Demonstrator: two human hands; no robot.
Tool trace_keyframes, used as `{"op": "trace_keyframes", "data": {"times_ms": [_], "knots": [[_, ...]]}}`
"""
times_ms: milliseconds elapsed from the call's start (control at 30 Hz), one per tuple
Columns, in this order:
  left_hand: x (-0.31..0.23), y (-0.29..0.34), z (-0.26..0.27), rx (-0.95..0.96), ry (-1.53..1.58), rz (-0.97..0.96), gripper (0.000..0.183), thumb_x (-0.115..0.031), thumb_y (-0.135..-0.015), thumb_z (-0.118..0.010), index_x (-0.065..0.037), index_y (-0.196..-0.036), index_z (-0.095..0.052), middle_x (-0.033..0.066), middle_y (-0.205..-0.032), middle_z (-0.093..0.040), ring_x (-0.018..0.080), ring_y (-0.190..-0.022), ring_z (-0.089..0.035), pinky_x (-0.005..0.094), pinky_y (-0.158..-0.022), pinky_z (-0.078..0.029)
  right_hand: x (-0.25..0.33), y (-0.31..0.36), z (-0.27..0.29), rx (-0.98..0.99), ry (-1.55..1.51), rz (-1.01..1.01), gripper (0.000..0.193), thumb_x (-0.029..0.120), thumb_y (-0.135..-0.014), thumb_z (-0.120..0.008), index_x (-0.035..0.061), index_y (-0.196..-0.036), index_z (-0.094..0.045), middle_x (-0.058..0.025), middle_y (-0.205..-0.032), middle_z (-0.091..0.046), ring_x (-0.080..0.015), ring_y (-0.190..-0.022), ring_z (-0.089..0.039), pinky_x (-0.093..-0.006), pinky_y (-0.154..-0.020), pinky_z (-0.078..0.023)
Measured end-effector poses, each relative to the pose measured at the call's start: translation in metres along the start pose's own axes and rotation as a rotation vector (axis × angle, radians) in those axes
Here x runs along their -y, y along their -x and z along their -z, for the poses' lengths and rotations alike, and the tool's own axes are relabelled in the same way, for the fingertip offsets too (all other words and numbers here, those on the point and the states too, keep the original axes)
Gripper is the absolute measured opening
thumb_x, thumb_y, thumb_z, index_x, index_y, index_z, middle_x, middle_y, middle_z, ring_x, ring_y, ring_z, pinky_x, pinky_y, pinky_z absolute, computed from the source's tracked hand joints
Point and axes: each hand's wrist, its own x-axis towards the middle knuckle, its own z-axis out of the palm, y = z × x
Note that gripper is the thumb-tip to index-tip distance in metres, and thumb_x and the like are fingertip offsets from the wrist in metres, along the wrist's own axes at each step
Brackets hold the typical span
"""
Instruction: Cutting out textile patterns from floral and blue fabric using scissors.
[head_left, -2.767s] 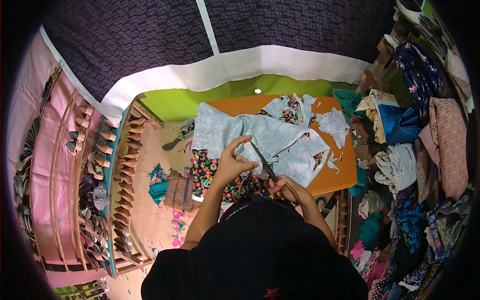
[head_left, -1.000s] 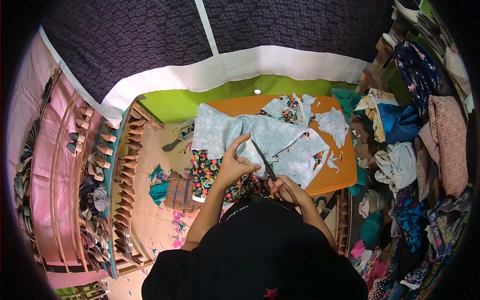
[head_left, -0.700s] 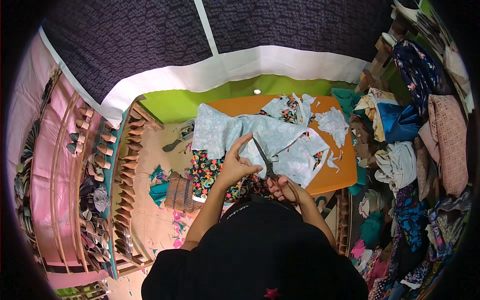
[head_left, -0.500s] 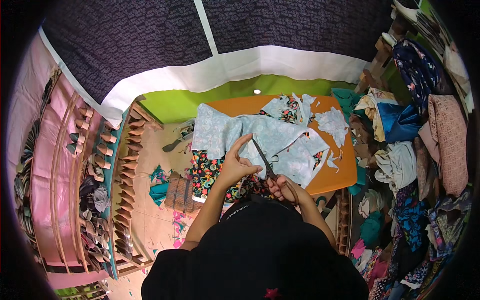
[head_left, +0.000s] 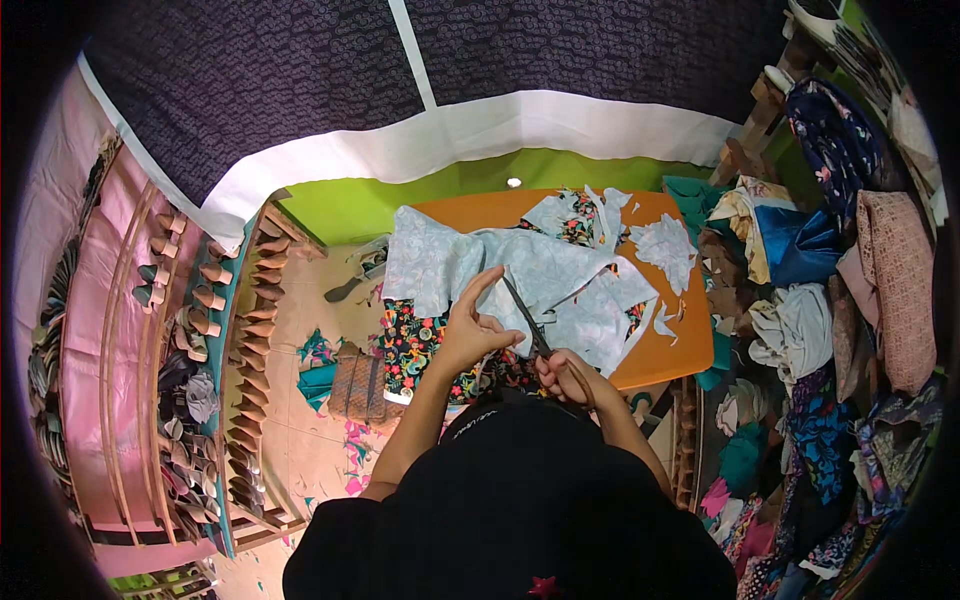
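Observation:
A large piece of fabric [head_left: 450, 260], pale blue-grey on its upturned side, lies across the orange table. Its other side, black with colourful flowers [head_left: 410, 340], shows where it hangs over the near edge. My right hand [head_left: 565, 376] is wrapped around the handles of long dark scissors [head_left: 526, 318]. Their blades point up and left over the pale fabric and look closed together. To the left of the scissors, my left hand [head_left: 478, 325] hovers over or rests on the fabric, thumb and forefinger spread apart, with nothing visible between them.
Fabric scraps [head_left: 664, 252] lie on the right of the orange table [head_left: 695, 345]. Heaped cloth [head_left: 795, 325] fills the right side. A wooden rack [head_left: 262, 350] of shoe-shaped pieces stands left. A brown bag [head_left: 357, 387] and scraps lie on the floor. A dark curtain [head_left: 590, 50] hangs beyond.
The scissors and my right hand have shifted very slightly. My left hand and the fabric look unmoved.

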Motion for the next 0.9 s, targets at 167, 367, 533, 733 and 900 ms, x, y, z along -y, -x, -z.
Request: {"op": "trace_keyframes", "data": {"times_ms": [167, 367, 533, 733, 900], "knots": [[0.002, 0.000, 0.002, -0.010, -0.016, 0.011, 0.087, 0.013, -0.049, -0.069, -0.003, -0.126, -0.029, 0.0119, -0.129, -0.026, 0.0109, -0.064, -0.057, 0.0182, -0.050, -0.047, -0.011, -0.002, 0.005, -0.009, 0.125, 0.174, 0.039, 0.044, -0.077, -0.044, 0.0061, -0.070, -0.041, -0.0021, -0.056, -0.042, -0.0124, -0.051, -0.042, -0.0243, -0.046, -0.034], [0.031, 0.003, 0.018, 0.016, 0.271, 0.248, 0.076, -0.013, -0.066, -0.067, -0.008, -0.126, -0.020, 0.0114, -0.122, -0.033, 0.0177, -0.078, -0.056, 0.0263, -0.054, -0.048, 0.026, 0.019, -0.011, -0.259, 0.665, 0.188, 0.043, 0.038, -0.071, -0.059, -0.0031, -0.075, -0.050, -0.0207, -0.069, -0.056, -0.0340, -0.071, -0.056, -0.0372, -0.062, -0.043], [0.037, -0.004, 0.022, -0.035, 0.333, 0.530, 0.030, -0.042, -0.080, -0.048, -0.012, -0.084, -0.051, -0.0013, -0.078, -0.050, 0.0107, -0.069, -0.046, 0.0256, -0.067, -0.038, 0.028, 0.029, -0.015, -0.329, 0.789, 0.252, 0.045, 0.037, -0.067, -0.065, -0.0034, -0.069, -0.047, -0.0201, -0.059, -0.051, -0.0348, -0.058, -0.052, -0.0350, -0.054, -0.040], [0.029, -0.014, 0.027, -0.034, 0.250, 0.520, 0.027, -0.034, -0.078, -0.052, -0.009, -0.087, -0.056, -0.0031, -0.081, -0.054, 0.0086, -0.072, -0.048, 0.0246, -0.068, -0.037, 0.027, 0.033, -0.016, -0.398, 0.945, 0.136, 0.054, 0.047, -0.062, -0.066, -0.0040, -0.070, -0.048, -0.0197, -0.062, -0.053, -0.0350, -0.063, -0.055, -0.0364, -0.056, -0.042], [0.018, -0.016, 0.023, -0.121, 0.062, 0.464, 0.014, -0.021, -0.077, -0.058, -0.008, -0.083, -0.057, -0.0064, -0.069, -0.049, 0.0035, -0.061, -0.042, 0.0193, -0.060, -0.035, 0.026, 0.031, -0.016, -0.335, 0.909, 0.076, 0.052, 0.047, -0.064, -0.064, -0.0033, -0.072, -0.050, -0.0211, -0.067, -0.054, -0.0364, -0.067, -0.055, -0.0371, -0.058, -0.042]]}}
